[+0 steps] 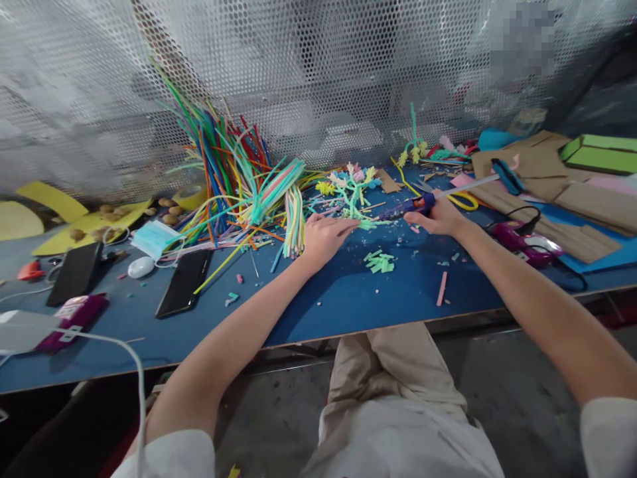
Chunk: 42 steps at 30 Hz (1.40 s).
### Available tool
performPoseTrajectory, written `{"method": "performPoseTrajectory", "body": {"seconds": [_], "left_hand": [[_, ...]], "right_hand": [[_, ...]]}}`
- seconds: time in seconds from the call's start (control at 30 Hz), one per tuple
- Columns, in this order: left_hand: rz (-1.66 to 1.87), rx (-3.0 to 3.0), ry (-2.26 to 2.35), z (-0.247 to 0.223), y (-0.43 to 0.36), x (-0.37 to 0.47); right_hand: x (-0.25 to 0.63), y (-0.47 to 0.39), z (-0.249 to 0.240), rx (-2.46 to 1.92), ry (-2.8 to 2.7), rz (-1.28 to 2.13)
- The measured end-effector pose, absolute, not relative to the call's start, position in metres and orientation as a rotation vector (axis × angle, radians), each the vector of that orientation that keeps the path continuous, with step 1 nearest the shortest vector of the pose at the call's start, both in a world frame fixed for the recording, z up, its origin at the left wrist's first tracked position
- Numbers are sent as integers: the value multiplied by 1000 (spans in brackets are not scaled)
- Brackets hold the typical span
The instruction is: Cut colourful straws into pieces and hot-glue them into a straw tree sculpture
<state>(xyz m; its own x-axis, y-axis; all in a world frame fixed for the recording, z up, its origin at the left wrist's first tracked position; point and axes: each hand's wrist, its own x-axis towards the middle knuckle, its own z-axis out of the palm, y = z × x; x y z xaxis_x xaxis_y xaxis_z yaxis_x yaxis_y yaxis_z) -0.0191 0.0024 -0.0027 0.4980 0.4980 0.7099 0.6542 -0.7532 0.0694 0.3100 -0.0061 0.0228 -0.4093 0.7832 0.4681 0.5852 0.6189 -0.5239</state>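
Note:
My right hand (440, 214) is wrapped round a dark blue glue gun (404, 210). A long whitish glue stick (472, 185) sticks out of its back, and its nozzle points left. My left hand (326, 236) is closed, fingertips pinching a light green pipe cleaner piece (368, 224) close to the nozzle. Just behind it is a branching pipe cleaner plant (354, 192) with yellow, pink and blue tufts. A small pile of cut green pieces (380, 261) lies on the blue table (343, 299) in front of my hands.
Left of my left hand lies a big heap of coloured pipe cleaners (219, 179). Further left are two phones (184, 284), a face mask (155, 239) and a purple box (74, 322). Cardboard (527, 166) and a purple device with a cable (527, 244) are right. A perforated metal panel (348, 79) stands behind.

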Motion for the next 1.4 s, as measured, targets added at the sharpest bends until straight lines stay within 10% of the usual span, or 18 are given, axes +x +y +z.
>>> {"method": "performPoseTrajectory", "body": {"seconds": [1.4], "left_hand": [[-1105, -2449, -1116, -3, 3, -18]], "right_hand": [[308, -14, 38, -1199, -2293, 191]]}}
